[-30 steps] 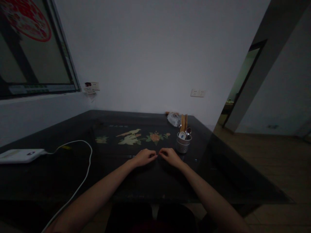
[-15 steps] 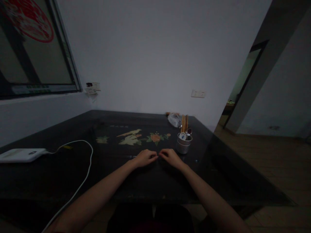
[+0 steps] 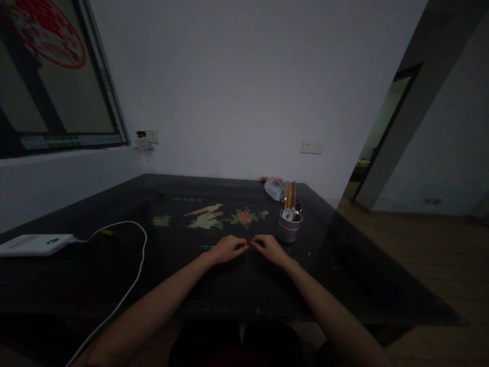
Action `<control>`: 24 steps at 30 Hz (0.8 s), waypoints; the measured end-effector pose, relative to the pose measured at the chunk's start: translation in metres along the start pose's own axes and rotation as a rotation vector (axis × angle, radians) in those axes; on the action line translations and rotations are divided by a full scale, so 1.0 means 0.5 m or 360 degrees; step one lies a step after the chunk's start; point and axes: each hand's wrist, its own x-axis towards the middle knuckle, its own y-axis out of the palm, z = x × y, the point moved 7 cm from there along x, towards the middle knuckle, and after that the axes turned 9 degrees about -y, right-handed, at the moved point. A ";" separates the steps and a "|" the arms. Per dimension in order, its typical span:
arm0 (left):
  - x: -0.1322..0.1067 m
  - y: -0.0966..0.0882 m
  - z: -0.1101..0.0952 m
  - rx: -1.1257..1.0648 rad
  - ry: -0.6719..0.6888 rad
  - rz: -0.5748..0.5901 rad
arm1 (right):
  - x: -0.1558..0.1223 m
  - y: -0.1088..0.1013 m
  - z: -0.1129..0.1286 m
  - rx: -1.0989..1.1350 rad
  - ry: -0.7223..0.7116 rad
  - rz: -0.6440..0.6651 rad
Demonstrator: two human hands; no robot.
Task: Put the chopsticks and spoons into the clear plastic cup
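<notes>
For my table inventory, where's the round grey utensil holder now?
Head view: the round grey utensil holder stands right of centre on the glossy black table, beside the bare right hand, nearer than the crumpled translucent plastic bag.

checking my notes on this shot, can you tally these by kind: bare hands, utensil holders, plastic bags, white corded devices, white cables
Bare hands: 2 (left hand, right hand)
Utensil holder: 1
Plastic bag: 1
White corded device: 1
White cable: 1
Total: 6
</notes>
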 end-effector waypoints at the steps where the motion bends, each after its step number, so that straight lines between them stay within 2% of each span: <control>1: 0.000 0.000 0.000 -0.0005 -0.0004 -0.0001 | 0.000 0.000 0.000 -0.0001 0.0003 -0.0001; 24: -0.003 -0.005 -0.005 -0.0016 -0.0030 0.0015 | 0.000 -0.004 0.010 -0.0011 -0.0021 0.0012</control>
